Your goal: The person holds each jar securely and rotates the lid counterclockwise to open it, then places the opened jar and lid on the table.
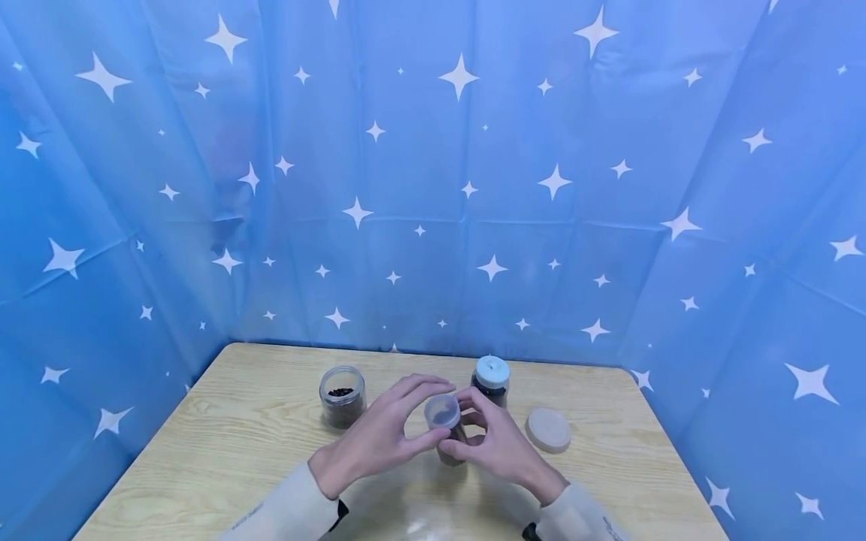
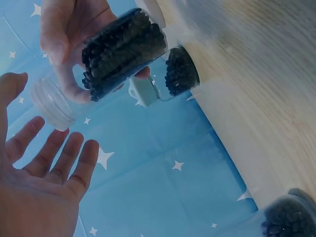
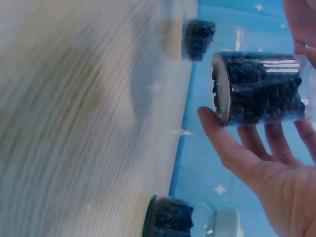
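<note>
**Open bean jar held between two hands**

The right hand (image 1: 497, 447) grips a clear screw-neck jar (image 3: 266, 89) at the lower middle of the head view, thumb on the near side and fingers round the far side, and seems to carry its weight. The left hand (image 1: 379, 432) is spread beside the jar's mouth, thumb and fingers opened around the rim without closing on it; whether a fingertip touches there, I cannot tell. With the other hand bearing the load, this one is probably free to steady or work at the neck. The jar stands near upright, mouth uncovered, which likely keeps the dark beans (image 2: 126, 52) settled below the clear neck.

Just left of the hands, an open glass jar (image 1: 343, 402) stands on the counter (image 1: 223, 428), partly filled with similar beans. Behind the right hand is a bean jar with a pale blue lid (image 1: 492, 371) on, so its contents are closed in. To the right lies a loose round lid (image 1: 548, 430), perhaps set aside there to leave a mouth open; which jar it fits is unclear.

Pale sleeves (image 1: 280, 507) enter from the bottom edge, and a blue star-patterned curtain (image 1: 419, 300) fills the upper frame.
</note>
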The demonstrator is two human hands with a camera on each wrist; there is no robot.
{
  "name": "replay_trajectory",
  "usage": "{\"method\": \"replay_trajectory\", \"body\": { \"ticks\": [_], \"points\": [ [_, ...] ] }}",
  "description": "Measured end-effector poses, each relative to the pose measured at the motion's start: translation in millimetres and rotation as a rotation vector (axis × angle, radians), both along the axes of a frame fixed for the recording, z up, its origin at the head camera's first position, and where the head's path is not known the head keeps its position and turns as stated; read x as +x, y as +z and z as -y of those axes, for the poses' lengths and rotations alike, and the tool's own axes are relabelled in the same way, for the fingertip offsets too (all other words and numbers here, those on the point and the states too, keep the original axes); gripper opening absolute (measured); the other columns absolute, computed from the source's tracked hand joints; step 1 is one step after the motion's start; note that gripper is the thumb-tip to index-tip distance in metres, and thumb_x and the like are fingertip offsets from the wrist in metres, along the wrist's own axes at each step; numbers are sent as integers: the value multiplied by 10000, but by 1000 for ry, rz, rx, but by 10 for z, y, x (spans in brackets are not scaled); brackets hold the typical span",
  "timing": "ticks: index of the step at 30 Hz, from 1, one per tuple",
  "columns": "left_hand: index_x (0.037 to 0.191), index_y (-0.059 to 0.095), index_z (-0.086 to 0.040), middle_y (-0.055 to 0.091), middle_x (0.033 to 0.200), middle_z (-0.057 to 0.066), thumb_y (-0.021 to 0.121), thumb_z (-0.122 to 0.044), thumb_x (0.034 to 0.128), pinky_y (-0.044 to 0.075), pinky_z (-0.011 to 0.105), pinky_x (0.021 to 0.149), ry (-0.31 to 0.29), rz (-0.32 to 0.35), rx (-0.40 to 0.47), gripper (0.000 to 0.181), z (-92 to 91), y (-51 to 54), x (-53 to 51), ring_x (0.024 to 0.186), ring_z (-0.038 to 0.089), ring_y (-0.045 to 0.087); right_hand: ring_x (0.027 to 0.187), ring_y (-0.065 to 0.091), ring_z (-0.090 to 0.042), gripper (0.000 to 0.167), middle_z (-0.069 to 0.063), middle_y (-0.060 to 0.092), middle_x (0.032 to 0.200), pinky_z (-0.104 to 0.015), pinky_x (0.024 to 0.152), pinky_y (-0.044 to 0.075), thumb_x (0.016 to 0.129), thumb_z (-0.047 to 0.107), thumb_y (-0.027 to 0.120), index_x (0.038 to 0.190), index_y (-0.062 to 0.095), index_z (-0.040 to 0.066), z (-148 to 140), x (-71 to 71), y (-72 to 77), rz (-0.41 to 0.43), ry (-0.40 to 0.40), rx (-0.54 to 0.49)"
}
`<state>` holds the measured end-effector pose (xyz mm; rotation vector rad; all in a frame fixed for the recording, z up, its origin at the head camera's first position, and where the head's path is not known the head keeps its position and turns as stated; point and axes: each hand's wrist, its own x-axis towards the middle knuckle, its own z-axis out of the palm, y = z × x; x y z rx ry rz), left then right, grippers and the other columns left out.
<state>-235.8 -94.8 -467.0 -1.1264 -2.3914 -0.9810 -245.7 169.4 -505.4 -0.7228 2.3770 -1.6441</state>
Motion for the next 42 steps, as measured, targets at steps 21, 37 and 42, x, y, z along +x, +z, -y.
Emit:
{"method": "replay_trajectory", "body": {
  "ticks": [21,37,42],
  "points": [
    [1478,764,-138,758,1517,29,804,-237,1125,622,271,1142,-221,-166,-53,368,-27,124,19,1426,172,715,1322,752,-83,643,-104,714,1559,-385,1005,708,1073,218,869,1664,614,207,-86,74,11,-102,123,-20],
    [1420,827,-118,802,1451,51,887,-198,1052,638,222,1044,-165,-146,25,382,-56,136,91,1343,212,750,1198,806,-84,420,-196,805,1402,-376,923,733,1056,106,867,1467,777,113,-33,131,35,-114,142,-136],
    [1427,830,-113,811,1443,68,886,-196,1054,633,205,1046,-152,-182,22,387,-85,179,93,1315,205,748,1176,821,-98,401,-175,834,1375,-367,920,732,1036,134,898,1428,813,115,-43,136,73,-97,93,-130]
  ]
}}
